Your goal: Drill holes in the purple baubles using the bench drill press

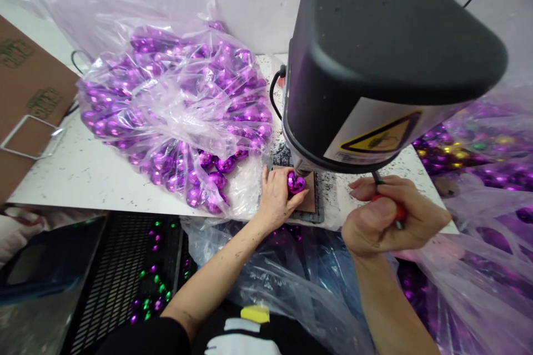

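Note:
My left hand is closed around a shiny purple faceted ball. It steadies the ball on a brown pad below the head of a black bench press. The press's metal tip comes down close to the ball; whether they touch I cannot tell. At the right, my right hand is wrapped round a lever handle with a red part, on the side of the press. A yellow warning label marks the press housing.
A clear plastic bag of purple balls covers the table's left side. A cardboard box stands at far left. More bagged beads lie at right. A black crate with green and purple beads is below. Dark shavings dot the white table.

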`<act>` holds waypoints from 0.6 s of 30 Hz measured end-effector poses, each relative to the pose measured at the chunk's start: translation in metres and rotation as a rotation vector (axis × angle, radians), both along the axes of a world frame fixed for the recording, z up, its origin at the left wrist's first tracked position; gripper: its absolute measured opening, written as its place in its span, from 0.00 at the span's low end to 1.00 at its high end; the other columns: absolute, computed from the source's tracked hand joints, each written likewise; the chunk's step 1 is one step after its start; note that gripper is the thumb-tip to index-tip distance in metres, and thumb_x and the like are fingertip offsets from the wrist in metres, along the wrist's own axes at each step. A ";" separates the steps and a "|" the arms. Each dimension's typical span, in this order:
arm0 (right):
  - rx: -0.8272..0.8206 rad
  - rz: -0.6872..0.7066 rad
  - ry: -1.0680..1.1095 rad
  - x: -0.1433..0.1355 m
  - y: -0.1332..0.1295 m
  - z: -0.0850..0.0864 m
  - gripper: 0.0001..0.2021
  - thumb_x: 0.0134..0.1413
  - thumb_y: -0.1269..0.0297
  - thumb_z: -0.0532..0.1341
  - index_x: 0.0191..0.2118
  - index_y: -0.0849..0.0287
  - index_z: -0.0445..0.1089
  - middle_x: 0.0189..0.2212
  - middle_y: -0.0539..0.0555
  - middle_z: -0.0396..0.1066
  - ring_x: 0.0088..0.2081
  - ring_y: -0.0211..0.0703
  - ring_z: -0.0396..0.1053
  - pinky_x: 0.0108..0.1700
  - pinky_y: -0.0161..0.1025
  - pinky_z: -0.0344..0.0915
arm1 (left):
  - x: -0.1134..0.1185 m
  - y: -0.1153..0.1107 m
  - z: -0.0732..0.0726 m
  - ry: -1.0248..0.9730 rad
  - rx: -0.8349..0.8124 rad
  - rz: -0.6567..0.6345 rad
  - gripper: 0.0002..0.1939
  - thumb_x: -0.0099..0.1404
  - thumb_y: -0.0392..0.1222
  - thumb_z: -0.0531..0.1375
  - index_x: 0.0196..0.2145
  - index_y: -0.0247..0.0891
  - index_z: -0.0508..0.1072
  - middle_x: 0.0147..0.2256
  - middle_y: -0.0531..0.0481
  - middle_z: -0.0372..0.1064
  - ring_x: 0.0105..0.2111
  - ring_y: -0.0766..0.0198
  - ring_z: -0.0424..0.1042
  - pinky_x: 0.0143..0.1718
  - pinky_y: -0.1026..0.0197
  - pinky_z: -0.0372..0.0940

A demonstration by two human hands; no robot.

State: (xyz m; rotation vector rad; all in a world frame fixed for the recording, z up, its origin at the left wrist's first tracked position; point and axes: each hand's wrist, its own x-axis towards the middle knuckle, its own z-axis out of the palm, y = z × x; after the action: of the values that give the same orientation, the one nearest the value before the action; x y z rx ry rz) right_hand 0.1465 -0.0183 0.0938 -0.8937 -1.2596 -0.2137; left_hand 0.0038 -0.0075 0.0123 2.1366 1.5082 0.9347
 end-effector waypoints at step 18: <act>-0.073 0.016 -0.008 0.007 -0.003 -0.024 0.10 0.57 0.60 0.56 0.28 0.61 0.63 0.20 0.47 0.59 0.24 0.32 0.64 0.27 0.33 0.63 | 0.000 0.000 -0.004 0.006 0.054 -0.015 0.20 0.66 0.48 0.62 0.50 0.37 0.63 0.47 0.43 0.68 0.51 0.53 0.66 0.65 0.42 0.49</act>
State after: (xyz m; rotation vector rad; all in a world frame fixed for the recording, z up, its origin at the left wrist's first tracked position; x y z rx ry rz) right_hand 0.1534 -0.0210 0.0699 -0.9458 -1.2885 -0.1594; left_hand 0.0034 -0.0072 0.0083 2.1863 1.4839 0.9753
